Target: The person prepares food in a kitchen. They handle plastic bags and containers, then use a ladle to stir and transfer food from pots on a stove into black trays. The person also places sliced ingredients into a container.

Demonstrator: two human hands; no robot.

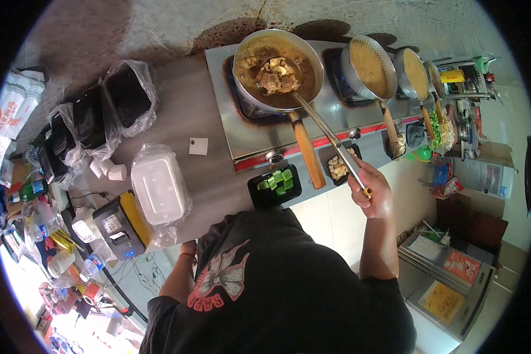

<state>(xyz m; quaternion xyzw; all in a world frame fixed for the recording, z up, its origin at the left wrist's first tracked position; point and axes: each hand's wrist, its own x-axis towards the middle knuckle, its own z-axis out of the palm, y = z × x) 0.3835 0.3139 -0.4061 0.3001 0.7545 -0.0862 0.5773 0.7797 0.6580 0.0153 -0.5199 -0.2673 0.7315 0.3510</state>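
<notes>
My right hand [374,192] grips the metal handle of a long ladle [322,123]. The ladle's bowl lies over a hammered metal saucepan [315,62] of brown broth, heaped with chunks of cooked meat [278,80]. That pan rests on the nearest burner of a stainless gas stove [230,132], its wooden handle [309,152] pointing towards me. Below the handle, a black tray of cut green vegetable pieces [275,186] sits at the counter edge. A second black tray holds pale chunks [338,168], partly behind the ladle handle. My left hand [189,248] hangs low beside the counter edge, its fingers mostly hidden.
More wooden-handled pans [369,71] of broth stand along the stove to the right. On the counter [177,88] at left are plastic-wrapped black containers [130,95], a bagged stack of white lids or containers [158,188], and a label printer [119,228]. A chest freezer [442,283] stands lower right.
</notes>
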